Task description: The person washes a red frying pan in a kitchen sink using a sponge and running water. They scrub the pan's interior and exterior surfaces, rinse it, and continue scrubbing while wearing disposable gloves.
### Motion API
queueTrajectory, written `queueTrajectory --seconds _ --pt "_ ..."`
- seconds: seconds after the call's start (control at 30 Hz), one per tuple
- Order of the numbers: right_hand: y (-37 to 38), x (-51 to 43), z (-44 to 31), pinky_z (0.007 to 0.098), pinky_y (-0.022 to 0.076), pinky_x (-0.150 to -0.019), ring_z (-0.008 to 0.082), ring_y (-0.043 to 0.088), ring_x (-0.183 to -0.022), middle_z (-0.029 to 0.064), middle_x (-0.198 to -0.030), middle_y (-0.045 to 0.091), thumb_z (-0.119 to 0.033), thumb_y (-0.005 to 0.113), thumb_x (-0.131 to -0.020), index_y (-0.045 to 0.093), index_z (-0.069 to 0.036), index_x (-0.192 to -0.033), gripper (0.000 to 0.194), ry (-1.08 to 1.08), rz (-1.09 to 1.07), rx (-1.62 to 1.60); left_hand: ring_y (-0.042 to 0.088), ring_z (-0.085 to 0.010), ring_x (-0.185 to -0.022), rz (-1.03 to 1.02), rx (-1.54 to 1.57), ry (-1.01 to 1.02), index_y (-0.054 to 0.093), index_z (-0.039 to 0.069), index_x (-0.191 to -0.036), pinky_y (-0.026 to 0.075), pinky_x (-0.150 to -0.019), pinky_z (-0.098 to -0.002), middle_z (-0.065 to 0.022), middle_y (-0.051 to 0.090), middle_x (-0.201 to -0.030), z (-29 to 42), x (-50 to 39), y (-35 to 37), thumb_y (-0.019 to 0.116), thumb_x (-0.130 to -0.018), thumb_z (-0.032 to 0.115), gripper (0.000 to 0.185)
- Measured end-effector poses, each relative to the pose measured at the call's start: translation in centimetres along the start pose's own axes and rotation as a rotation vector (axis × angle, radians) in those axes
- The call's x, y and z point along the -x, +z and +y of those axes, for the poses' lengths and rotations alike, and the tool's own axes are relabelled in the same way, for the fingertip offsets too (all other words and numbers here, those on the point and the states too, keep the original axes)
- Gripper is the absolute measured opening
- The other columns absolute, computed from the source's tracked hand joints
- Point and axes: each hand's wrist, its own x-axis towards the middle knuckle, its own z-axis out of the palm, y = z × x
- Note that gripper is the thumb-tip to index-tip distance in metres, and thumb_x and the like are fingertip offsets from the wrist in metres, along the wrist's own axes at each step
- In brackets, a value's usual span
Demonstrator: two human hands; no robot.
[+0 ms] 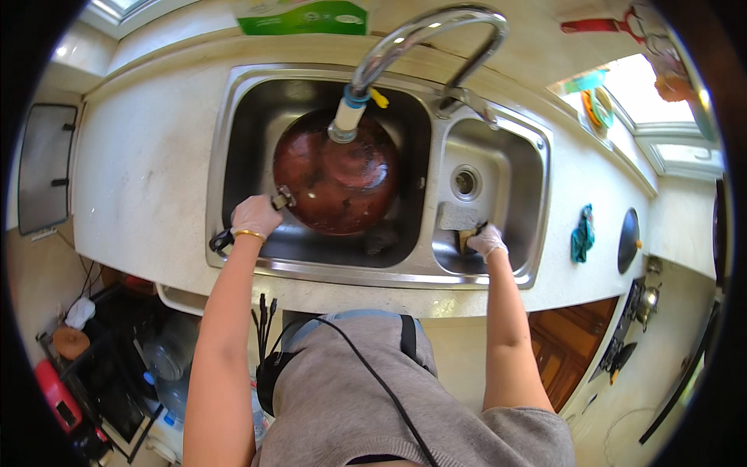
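Note:
A pan (332, 187) with a reddish-brown outer base lies bottom-up in the large basin of a double steel sink (321, 260). My left hand (255, 216), in a clear glove, is closed around its handle (222, 240), whose dark end sticks out to the left. My right hand (488, 240), also gloved, is down in the small basin (519, 169). Its fingers grip a tan and dark cleaning tool (465, 240), possibly a brush, partly hidden by the hand. Just above that tool lies a pale grey scouring pad (458, 216).
A chrome faucet (432, 23) arches over the sink, its white nozzle (348, 117) above the pan. Right of the sink, a teal cloth (582, 233) and a round lid (628, 240) rest on the counter (134, 175). A green-and-white package (303, 20) stands behind.

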Motion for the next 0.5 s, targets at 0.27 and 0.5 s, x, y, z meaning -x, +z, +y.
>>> queueTrajectory --seconds 0.27,0.5 --pt "5.3 -0.4 -0.2 0.0439 0.0526 -0.102 0.0421 0.063 -0.123 0.028 -0.128 0.066 -0.011 0.078 -0.07 0.063 0.002 -0.127 0.061 0.084 0.008 0.037 0.073 -0.0402 -0.093 -0.008 0.015 0.019 0.078 0.006 -0.095 0.059 -0.086 -0.0484 -0.0229 0.075 -0.094 -1.7 -0.1 0.2 0.068 -0.08 0.033 0.033" --pt "-2.7 1.3 1.3 0.0341 0.0534 -0.086 0.0239 0.068 -0.09 0.0102 -0.099 0.075 0.007 0.052 -0.085 0.071 -0.001 -0.112 0.035 -0.139 0.223 -0.482 0.073 -0.0406 -0.092 -0.042 0.067 0.016 0.078 0.005 -0.094 0.059 -0.085 -0.0476 -0.0232 0.075 -0.094 -2.4 0.3 0.6 0.067 -0.08 0.028 0.029"
